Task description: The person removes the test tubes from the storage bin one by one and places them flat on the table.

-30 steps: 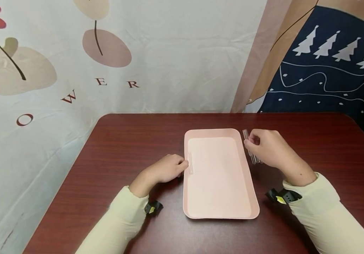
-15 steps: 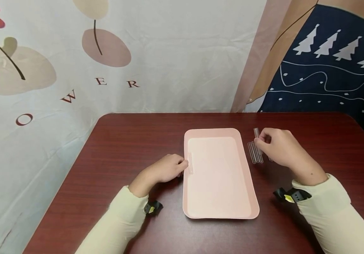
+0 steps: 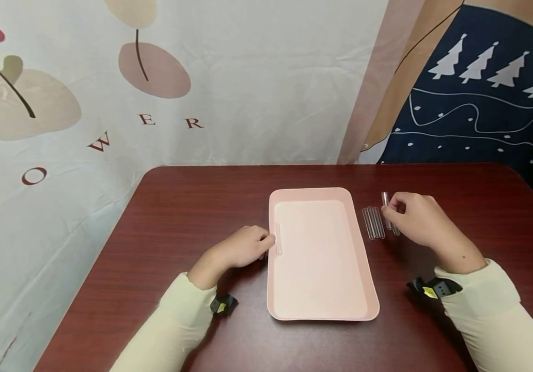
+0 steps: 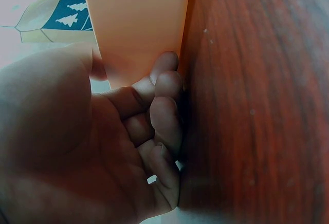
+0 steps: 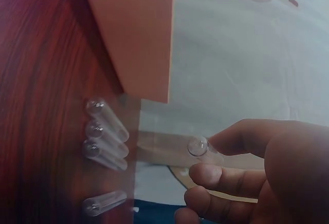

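Note:
A pink tray (image 3: 322, 258) lies on the table, with one clear test tube (image 3: 279, 238) along its left inner side. My left hand (image 3: 243, 247) holds the tray's left rim, thumb over the edge. In the left wrist view its fingers (image 4: 165, 118) curl against the outside of the tray wall (image 4: 139, 23). Right of the tray, my right hand (image 3: 415, 217) pinches another clear test tube (image 5: 198, 146) between thumb and fingertips, raised off the table. Below it lie three test tubes side by side (image 3: 373, 223) and a single one apart (image 5: 105, 203).
The dark red wooden table (image 3: 192, 196) carries all of this. Behind it hangs a printed cloth (image 3: 266, 93), with a navy tree-patterned fabric (image 3: 475, 119) at the right.
My right hand has moved right, away from the tray, over the row of tubes with a tube pinched in it. My left hand stays on the tray rim.

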{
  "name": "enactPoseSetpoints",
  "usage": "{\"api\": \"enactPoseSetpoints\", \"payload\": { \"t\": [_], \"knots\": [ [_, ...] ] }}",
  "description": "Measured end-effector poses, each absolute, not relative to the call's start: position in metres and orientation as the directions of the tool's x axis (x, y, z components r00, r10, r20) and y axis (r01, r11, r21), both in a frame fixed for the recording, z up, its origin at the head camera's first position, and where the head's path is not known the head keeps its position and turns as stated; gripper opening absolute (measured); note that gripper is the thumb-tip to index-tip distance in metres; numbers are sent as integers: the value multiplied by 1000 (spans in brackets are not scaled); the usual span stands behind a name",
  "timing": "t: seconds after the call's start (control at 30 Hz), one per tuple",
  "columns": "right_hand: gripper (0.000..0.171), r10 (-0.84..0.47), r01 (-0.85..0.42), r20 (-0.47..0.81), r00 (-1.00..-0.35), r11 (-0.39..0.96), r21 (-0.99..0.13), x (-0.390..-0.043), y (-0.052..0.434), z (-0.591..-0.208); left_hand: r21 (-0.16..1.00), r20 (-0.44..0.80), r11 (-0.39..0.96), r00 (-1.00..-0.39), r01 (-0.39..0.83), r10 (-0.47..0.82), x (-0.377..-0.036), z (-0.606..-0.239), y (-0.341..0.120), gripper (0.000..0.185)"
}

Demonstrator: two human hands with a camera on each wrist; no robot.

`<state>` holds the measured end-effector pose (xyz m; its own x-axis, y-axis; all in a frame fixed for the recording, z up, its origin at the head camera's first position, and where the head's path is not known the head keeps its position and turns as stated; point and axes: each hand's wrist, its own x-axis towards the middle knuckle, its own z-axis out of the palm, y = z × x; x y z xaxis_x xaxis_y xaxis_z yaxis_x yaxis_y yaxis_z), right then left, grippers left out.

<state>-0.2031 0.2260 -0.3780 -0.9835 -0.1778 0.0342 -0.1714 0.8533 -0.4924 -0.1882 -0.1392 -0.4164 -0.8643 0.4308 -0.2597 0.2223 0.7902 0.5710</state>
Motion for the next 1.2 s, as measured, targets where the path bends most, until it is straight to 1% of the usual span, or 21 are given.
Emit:
{"api": "enactPoseSetpoints", "payload": {
  "t": [0.47, 0.7, 1.2],
  "knots": [
    [26, -174, -146, -15, -985, 869, -472, -210, 238, -392, 571, -259, 788, -862, 228, 436, -189, -418, -139, 40],
    [26, -184, -146, -32, -982, 865, -479, -213, 243, -399, 572, -263, 788, -860, 226, 438, -190, -418, -138, 39],
    [27, -203, -151, -62, -977, 872, -467, -216, 242, -409, 574, -266, 789, -862, 219, 432, -189, -416, -138, 40]
  ]
}}
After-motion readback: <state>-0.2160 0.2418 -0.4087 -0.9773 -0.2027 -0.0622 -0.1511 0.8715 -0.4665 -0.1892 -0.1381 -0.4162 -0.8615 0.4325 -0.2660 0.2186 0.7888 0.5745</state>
